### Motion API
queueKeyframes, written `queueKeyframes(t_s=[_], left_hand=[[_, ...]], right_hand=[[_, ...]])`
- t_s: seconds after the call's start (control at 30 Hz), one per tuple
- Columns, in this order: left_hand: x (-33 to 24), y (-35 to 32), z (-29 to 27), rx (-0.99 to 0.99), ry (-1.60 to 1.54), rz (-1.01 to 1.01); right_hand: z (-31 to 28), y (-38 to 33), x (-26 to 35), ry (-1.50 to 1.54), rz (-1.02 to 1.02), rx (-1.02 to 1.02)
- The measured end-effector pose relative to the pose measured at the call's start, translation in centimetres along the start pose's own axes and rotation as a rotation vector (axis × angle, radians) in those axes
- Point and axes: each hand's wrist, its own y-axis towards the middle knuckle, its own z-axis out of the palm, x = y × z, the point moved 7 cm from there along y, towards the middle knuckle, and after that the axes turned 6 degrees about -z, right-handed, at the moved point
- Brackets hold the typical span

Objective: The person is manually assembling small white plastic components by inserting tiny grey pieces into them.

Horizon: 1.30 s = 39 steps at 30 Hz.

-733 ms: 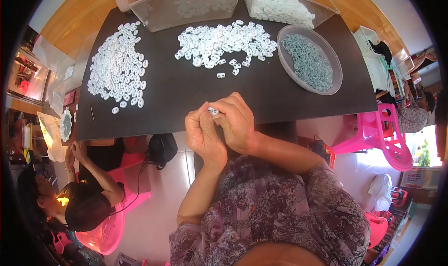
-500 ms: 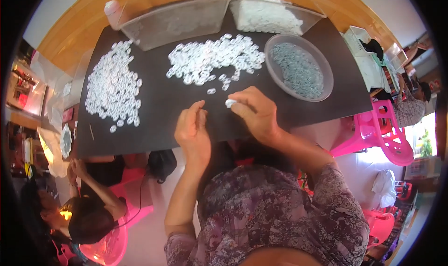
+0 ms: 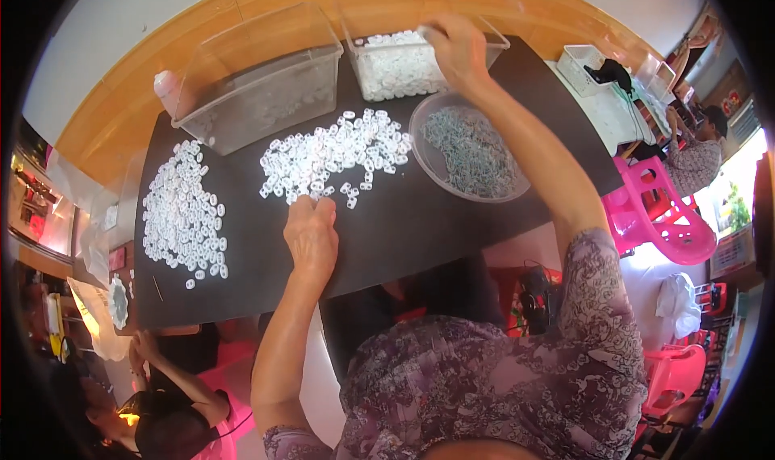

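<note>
My left hand (image 3: pixel 311 234) rests on the black table (image 3: pixel 404 234), fingertips touching the near edge of the middle heap of small white plastic rings (image 3: pixel 335 157). My right hand (image 3: pixel 456 44) reaches far over the back right clear tub (image 3: pixel 404 60) of white pieces, fingers curled at its rim; whether it holds a piece is hidden. A round clear bowl of grey-green rings (image 3: pixel 472 149) lies under my right forearm.
A second heap of white rings (image 3: pixel 184 214) lies at the table's left. An almost empty clear tub (image 3: pixel 258 77) stands at the back left. Another person (image 3: pixel 153 411) sits low at the left. Pink plastic chairs (image 3: pixel 670 218) stand to the right.
My hands, held together at the table's near edge, have parted. The right one has stretched out to the back right tub. The left one has gone to the middle heap.
</note>
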Motion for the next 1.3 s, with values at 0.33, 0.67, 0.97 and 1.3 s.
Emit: queueKeyframes(t_s=[0.33, 0.67, 0.97, 1.3], left_hand=[[0.0, -1.3, -1.4, -0.008, -0.164, -0.036], [0.2, -3.7, -0.2, 0.289, -1.163, -0.677], [-0.5, -5.3, -0.7, 0.225, -1.196, -0.718], [-1.6, -6.6, 0.8, 0.286, -1.271, -0.792]], right_hand=[[1.7, -2.8, 1.4, -0.070, -0.061, 0.295], [0.1, -14.6, 1.0, -0.098, -0.022, 0.784], [0.7, -13.9, 0.3, 0.026, 0.042, 0.707], [1.9, -15.1, 1.9, 0.069, -0.057, 0.800]])
